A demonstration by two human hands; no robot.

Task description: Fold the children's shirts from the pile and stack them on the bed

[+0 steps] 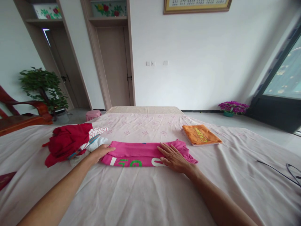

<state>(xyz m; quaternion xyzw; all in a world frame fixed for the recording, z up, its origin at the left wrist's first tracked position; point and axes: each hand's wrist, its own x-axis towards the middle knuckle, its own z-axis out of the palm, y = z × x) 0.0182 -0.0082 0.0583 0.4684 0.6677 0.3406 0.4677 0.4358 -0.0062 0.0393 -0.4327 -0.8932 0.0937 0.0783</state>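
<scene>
A pink garment (pixel 138 153) with white and green letters lies folded into a long strip on the pale pink bedsheet (pixel 141 194). My left hand (pixel 101 153) rests on its left end, fingers curled over the edge of the cloth. My right hand (pixel 174 158) lies flat on the right part of the strip, fingers spread and pointing left. A pile of unfolded clothes (pixel 70 142), mostly dark red with white and patterned pieces, sits just left of my left hand. A folded orange garment (pixel 201 134) lies beyond and to the right of my right hand.
A black cable (pixel 279 172) runs over the sheet at the far right. A red wooden chair (pixel 21 116) and a potted plant (pixel 42 86) stand at the left. Doors, a pink stool (pixel 92 114) and purple flowers (pixel 232 107) are beyond the bed.
</scene>
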